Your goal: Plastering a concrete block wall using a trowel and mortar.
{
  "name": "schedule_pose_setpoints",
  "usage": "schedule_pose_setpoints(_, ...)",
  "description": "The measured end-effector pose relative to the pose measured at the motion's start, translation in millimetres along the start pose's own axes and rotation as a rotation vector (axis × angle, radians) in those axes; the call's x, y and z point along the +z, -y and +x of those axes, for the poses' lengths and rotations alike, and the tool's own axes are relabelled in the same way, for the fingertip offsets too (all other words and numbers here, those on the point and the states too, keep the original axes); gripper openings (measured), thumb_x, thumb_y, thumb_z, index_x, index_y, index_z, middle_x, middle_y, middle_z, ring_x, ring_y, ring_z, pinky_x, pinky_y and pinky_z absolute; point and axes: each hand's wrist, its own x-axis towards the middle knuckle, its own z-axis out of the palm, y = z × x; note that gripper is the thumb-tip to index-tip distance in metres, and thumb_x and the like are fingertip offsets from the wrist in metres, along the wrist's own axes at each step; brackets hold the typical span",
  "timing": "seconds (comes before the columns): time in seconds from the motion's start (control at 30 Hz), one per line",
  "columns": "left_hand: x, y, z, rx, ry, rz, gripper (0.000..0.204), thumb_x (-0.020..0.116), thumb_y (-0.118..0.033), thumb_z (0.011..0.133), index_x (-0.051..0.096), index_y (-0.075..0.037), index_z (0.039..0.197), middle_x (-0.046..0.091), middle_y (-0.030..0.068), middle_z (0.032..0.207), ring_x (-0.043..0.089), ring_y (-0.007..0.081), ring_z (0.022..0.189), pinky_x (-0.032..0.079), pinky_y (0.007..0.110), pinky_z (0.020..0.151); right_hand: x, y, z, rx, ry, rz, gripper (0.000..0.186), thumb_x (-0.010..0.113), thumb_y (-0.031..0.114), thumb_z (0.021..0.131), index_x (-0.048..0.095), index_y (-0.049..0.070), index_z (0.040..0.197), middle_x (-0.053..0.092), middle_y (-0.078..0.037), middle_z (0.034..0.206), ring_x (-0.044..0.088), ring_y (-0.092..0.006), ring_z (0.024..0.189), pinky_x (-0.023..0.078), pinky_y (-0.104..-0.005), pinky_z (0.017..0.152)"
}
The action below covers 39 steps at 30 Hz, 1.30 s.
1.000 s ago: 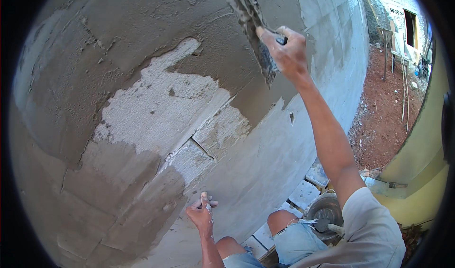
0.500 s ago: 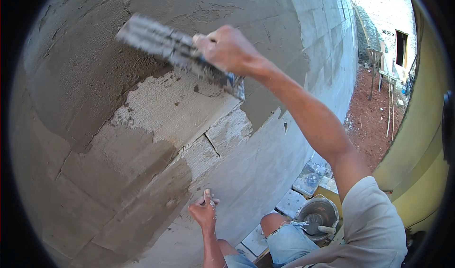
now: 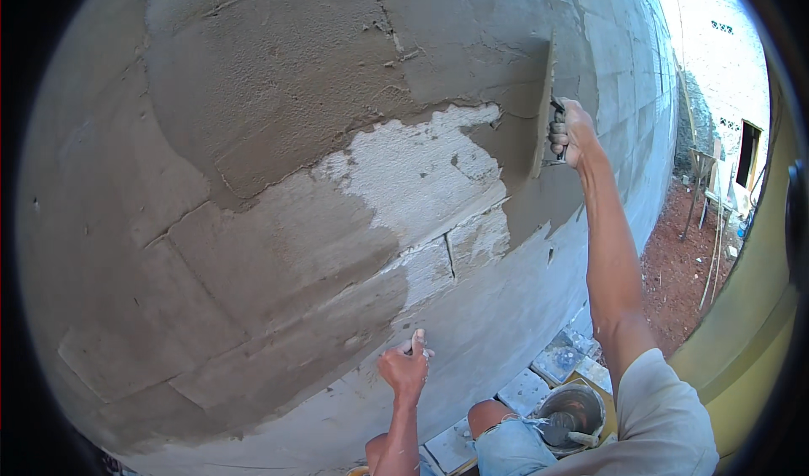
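Observation:
My right hand (image 3: 573, 132) is wrapped round the handle of a plastering trowel (image 3: 546, 97). The trowel's long blade is seen nearly edge-on, standing close to upright against the wet grey plaster; whether its whole face touches cannot be told. Before me is a block wall (image 3: 295, 97), largely coated in damp mortar. A pale uncoated patch (image 3: 421, 173) shows in its middle, with an open joint below it. Lower down, my left hand (image 3: 406, 366) is closed with the thumb raised and mortar on it. Whatever its fingers may hold is hidden.
A bucket (image 3: 581, 409) with grey mortar and a tool handle leaning in it stands by my knee, on pale blocks or tiles (image 3: 522, 389). Red soil (image 3: 674, 265) lies beyond at the right. A yellow curved surface (image 3: 750, 333) borders the right side.
My right hand has swung the trowel right, turning its blade from slanted to nearly upright and edge-on. The view has shifted left. My left hand keeps its closed shape.

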Motion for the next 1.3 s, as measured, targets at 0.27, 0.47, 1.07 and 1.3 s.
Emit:
schedule_pose_setpoints(0.27, -2, 14, 4, 0.005, -0.02, 0.01, 0.047, 0.072, -0.047, 0.097, 0.082, -0.01, 0.068, 0.059, 0.0044, 0.046, 0.058, 0.0175, 0.044, 0.047, 0.037, 0.053, 147, 1, -142, -0.709, 0.434, -0.782, 0.052, 0.049, 0.035, 0.105, 0.06, 0.007, 0.063, 0.048, 0.0, 0.056, 0.038, -0.0132, 0.048, 0.034, -0.0379, 0.048)
schedule_pose_setpoints(0.47, 5, 4, 1, 0.005, 0.037, 0.011, 0.05, 0.07, -0.051, 0.097, 0.083, -0.011, 0.071, 0.061, 0.0039, 0.047, 0.062, 0.0199, 0.046, 0.049, 0.039, 0.057, 123, 114, -45, -0.554, 0.015, -0.423, 0.04, 0.052, 0.035, 0.106, 0.064, 0.011, 0.077, 0.042, 0.005, 0.057, 0.038, -0.0097, 0.045, 0.03, -0.0342, 0.04)
schedule_pose_setpoints(1.07, -5, 13, 2, 0.009, 0.031, 0.043, 0.048, 0.065, -0.056, 0.096, 0.083, -0.017, 0.077, 0.072, 0.0108, 0.064, 0.071, 0.0353, 0.067, 0.053, 0.048, 0.068, 270, 89, -206, -1.01, 0.529, -0.936, 0.047, 0.055, 0.032, 0.098, 0.062, 0.005, 0.06, 0.043, 0.002, 0.048, 0.034, -0.0124, 0.041, 0.035, -0.0375, 0.042)
schedule_pose_setpoints(1.3, 0, 18, 6, 0.002, 0.062, 0.046, 0.049, 0.066, -0.057, 0.095, 0.082, -0.014, 0.077, 0.073, 0.0152, 0.07, 0.071, 0.0397, 0.073, 0.053, 0.051, 0.07, 352, 247, -120, -0.832, 0.138, -0.77, 0.037, 0.059, 0.031, 0.096, 0.076, 0.001, 0.106, 0.065, -0.013, 0.073, 0.067, -0.0272, 0.068, 0.053, -0.0547, 0.064)
